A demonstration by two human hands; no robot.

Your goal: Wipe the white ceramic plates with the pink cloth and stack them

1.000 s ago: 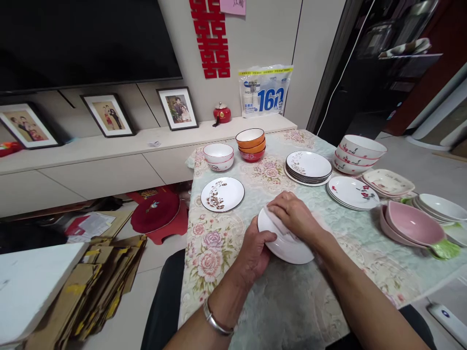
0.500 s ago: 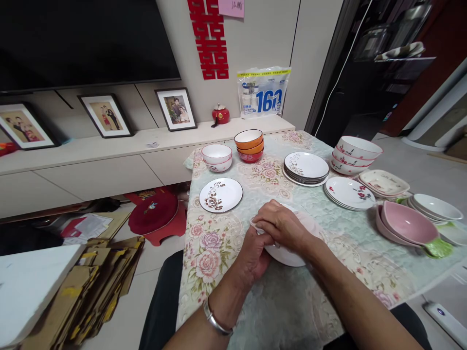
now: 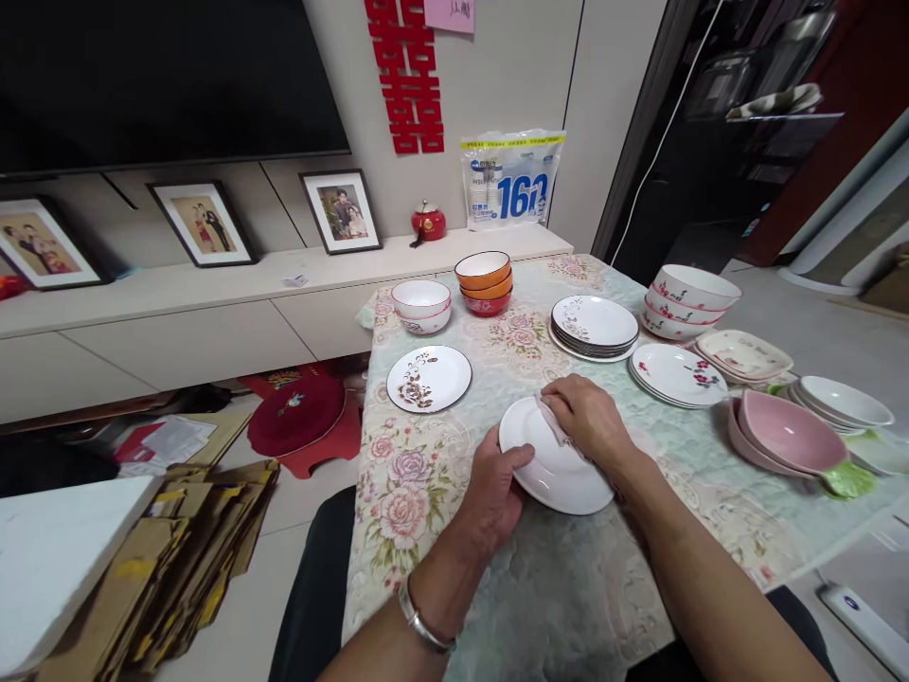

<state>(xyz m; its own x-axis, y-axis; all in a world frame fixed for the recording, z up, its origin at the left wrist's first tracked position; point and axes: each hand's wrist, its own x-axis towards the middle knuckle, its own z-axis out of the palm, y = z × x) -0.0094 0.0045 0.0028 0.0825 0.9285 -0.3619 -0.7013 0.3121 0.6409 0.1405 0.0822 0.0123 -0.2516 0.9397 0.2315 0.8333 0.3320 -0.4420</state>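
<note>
A white plate [image 3: 561, 478] is tilted above the near part of the table. My left hand [image 3: 497, 483] grips its left edge, thumb on the upper face and fingers underneath. My right hand [image 3: 586, 417] is closed on a pale cloth [image 3: 554, 417], which presses against the plate's far right rim. Beyond the left hand lies a white plate with brown flowers and a dark rim [image 3: 430, 379]. Past the right hand are a stack of similar brown-flowered plates [image 3: 595, 322] and a stack of plates with red flowers [image 3: 678, 374].
White bowls [image 3: 422, 308] and orange and red bowls [image 3: 484, 282] stand at the table's back. Rightward are stacked large bowls [image 3: 688, 301], square dishes [image 3: 745, 355], pink leaf-shaped bowls [image 3: 792, 431] and small white bowls [image 3: 845, 403]. A red stool [image 3: 298, 417] and flattened cardboard [image 3: 185, 549] are left of the table.
My right hand has moved from over the left hand to the plate's far right side, taking the cloth along. The plate's face and my left thumb now show.
</note>
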